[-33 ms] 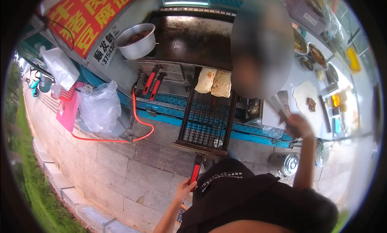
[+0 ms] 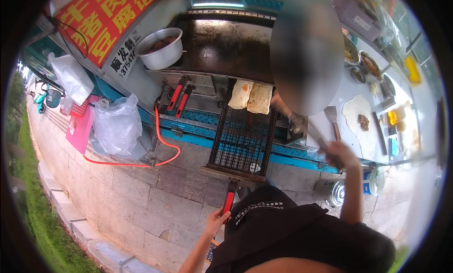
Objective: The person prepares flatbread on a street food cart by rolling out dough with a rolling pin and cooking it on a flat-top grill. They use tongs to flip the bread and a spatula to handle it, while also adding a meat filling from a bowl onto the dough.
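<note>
My left hand is closed round the red-and-black handle of a pulled-out wire grill drawer. Two browned, filled flatbreads lie side by side at the drawer's far end, next to the griddle. My right hand grips the dark handle of a long metal tool, blurred by motion, so its kind is unclear. The tool slants up and left, and its far end is close to the right flatbread; whether they touch I cannot tell. A wooden-handled scraper lies on the worktop beyond my right hand.
A dark griddle spans the back, with a metal pot at its left. Two more red handles stick out below. The white worktop bears rolled dough with filling and several bowls. An orange hose loops at left.
My right hand has shifted slightly left, swinging the metal tool from beside the scraper toward the flatbreads. My left hand and the drawer have stayed put.
</note>
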A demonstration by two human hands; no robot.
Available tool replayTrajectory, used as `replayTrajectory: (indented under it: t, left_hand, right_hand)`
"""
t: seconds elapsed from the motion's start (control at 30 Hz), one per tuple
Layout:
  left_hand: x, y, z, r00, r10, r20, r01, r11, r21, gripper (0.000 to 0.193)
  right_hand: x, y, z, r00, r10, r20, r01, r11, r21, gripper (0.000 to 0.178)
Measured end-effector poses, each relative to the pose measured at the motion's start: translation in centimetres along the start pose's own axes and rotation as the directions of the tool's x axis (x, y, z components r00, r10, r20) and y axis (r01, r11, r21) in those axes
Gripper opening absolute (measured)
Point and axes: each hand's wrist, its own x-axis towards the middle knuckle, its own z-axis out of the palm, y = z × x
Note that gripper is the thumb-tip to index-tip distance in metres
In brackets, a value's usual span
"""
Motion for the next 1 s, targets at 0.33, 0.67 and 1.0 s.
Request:
replayTrajectory:
  t: [0.33,0.67,1.0]
  left_hand:
    - [0.3,0.4,-0.7,0.995,0.081,0.062,-0.089,0.984,0.153,0.031]
    - [1.0,0.9,-0.7,0.991,0.088,0.097,-0.103,0.981,0.162,0.032]
    - [0.0,3.8,-1.1,0.974,-0.173,0.146,0.156,0.980,0.123,0.030]
  right_hand:
    - [4.6,11.7,14.4,0.992,0.122,0.028,-0.121,0.879,0.461,0.032]
    - [10.9,8.0,20.2,0.996,0.022,-0.084,0.027,0.841,0.540,0.029]
    - [20.3,5.8,21.7,0.978,-0.041,-0.205,0.166,0.753,0.637,0.025]
